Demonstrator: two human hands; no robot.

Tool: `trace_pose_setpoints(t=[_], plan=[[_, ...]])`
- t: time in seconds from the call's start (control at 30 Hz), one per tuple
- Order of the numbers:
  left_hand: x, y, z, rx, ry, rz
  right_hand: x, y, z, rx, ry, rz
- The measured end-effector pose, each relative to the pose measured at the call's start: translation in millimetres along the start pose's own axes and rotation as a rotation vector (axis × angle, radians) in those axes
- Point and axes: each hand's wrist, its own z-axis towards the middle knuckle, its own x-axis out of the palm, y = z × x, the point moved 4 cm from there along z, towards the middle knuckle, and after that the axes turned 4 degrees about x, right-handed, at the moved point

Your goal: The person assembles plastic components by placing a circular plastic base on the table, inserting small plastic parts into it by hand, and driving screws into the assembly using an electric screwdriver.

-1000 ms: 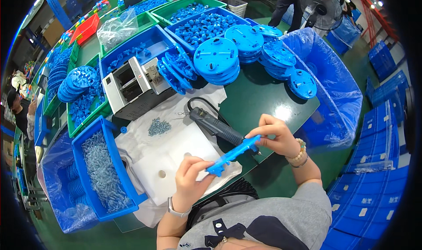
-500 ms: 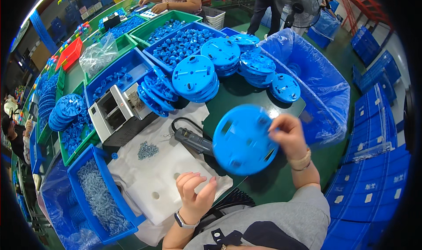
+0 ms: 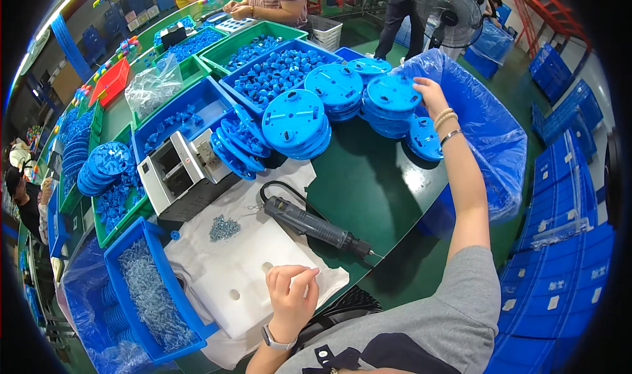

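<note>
the right hand [image 3: 432,99] is at the rim of the top blue disc [image 3: 392,94], just left of its fingertips; whether they pinch, i cannot tell. the empty left hand [image 3: 291,299] is loosely curled, unclosed. a sideways nudge could topple the uneven stack [image 3: 387,125], perhaps into the lined bin [image 3: 495,140] beside the right hand.

Right arm [image 3: 466,183] is pointing well forward, elbow bending only slightly, right hand [image 3: 431,98] is angling leftward, fingers bending gently — left forearm [image 3: 264,361] is lying close in, left hand [image 3: 291,301] is hovering upright, fingers curling loosely — tips facing rightward.
</note>
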Motion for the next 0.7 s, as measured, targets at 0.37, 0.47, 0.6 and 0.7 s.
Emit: trace_pose_setpoints(t=[0.37,0.47,0.6,0.7], plan=[[-1,5,-12,-0.098,0.052,-0.024,9,-3,-18,-0.178,0.085,-0.453],[-1,4,-10,-0.098,0.045,-0.040,9,-3,-18,-0.254,0.044,-0.584],[-5,3,-10,-0.082,0.047,-0.059,6,1,-13,-0.336,-0.040,-0.688],[-14,7,-9,-0.092,0.030,-0.055,15,19,-10,-0.516,-0.121,-0.663]])
